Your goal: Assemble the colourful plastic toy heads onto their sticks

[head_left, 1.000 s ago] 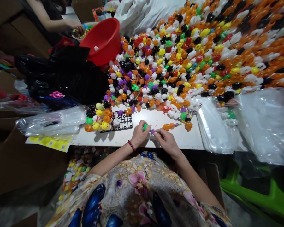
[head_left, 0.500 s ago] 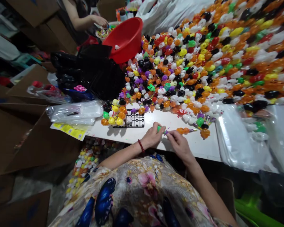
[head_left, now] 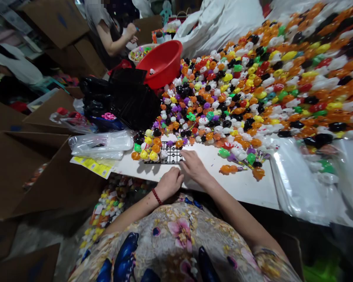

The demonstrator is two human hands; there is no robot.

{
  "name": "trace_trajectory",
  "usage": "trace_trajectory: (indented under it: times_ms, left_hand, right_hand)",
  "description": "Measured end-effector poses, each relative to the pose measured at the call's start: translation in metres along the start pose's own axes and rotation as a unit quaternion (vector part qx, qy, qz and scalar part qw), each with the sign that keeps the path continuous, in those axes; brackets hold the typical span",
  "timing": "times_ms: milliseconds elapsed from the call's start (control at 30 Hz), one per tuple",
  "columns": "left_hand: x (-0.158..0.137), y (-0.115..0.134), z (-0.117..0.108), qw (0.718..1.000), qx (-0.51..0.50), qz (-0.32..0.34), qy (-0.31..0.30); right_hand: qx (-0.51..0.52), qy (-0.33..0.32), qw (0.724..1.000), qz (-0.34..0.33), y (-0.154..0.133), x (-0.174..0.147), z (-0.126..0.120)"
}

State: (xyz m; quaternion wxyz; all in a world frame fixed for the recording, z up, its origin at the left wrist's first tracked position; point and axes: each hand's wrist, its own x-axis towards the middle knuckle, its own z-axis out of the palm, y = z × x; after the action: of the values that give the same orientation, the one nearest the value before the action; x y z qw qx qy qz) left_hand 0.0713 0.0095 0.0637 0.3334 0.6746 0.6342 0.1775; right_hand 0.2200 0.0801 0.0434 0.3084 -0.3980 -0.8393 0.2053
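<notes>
My left hand (head_left: pixel 170 183) rests near the front edge of the white table (head_left: pixel 206 184), its fingers curled in; whatever may be inside is hidden. My right hand (head_left: pixel 193 166) reaches left to the right edge of a black grid rack (head_left: pixel 173 158), fingers stretched out, with nothing visible in them. Yellow, orange and white figure toppers (head_left: pixel 150 149) stand on the rack's left part. A purple topper (head_left: pixel 170 143) is at its back edge. To the right lie a green topper with a purple part (head_left: pixel 223 152) and an orange figure on a short stick (head_left: pixel 228 169).
A large heap of colourful plastic toppers (head_left: pixel 238 90) covers the back and right. Clear plastic bags (head_left: pixel 294 176) lie at right, others (head_left: pixel 102 143) at left. Behind are black bags (head_left: pixel 132 98), a red basin (head_left: pixel 161 64) and another person's arm (head_left: pixel 114 43). Cardboard boxes (head_left: pixel 29 168) stand left.
The green and purple piece has left my hands and lies at right beside the others. My left hand has drawn back toward me; my right hand has moved left to the rack.
</notes>
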Motion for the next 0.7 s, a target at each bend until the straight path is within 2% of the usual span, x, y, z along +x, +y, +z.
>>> trace_trajectory:
  times_ms: [133,267,333,400,467,533,600,700]
  left_hand:
    - [0.003,-0.012,-0.001,0.993,-0.102,-0.037,0.042]
    - [0.004,-0.022,-0.002,0.973,-0.209,-0.082,0.053]
    - [0.005,-0.025,-0.001,0.940,-0.313,-0.126,0.046]
    - [0.006,-0.024,0.001,0.884,-0.437,-0.162,0.046]
    - [0.010,-0.021,0.002,0.824,-0.540,-0.159,0.069]
    - [0.015,-0.016,0.002,0.784,-0.596,-0.136,0.102]
    - [0.019,-0.012,0.003,0.768,-0.614,-0.129,0.125]
    - [0.021,-0.010,0.006,0.767,-0.614,-0.155,0.099]
  right_hand:
    - [0.060,-0.080,0.995,0.022,-0.018,0.051,0.046]
    - [0.066,-0.093,0.993,0.031,-0.018,0.067,0.057]
    - [0.066,-0.058,0.996,0.029,-0.015,0.058,0.055]
    - [0.070,-0.012,0.997,0.036,-0.013,0.041,0.051]
    - [0.083,0.007,0.996,0.030,-0.015,0.022,0.044]
    - [0.099,-0.008,0.995,0.001,-0.017,0.008,0.035]
    - [0.102,-0.025,0.994,-0.021,-0.017,0.007,0.028]
    - [0.046,-0.013,0.999,0.000,-0.010,0.031,0.022]
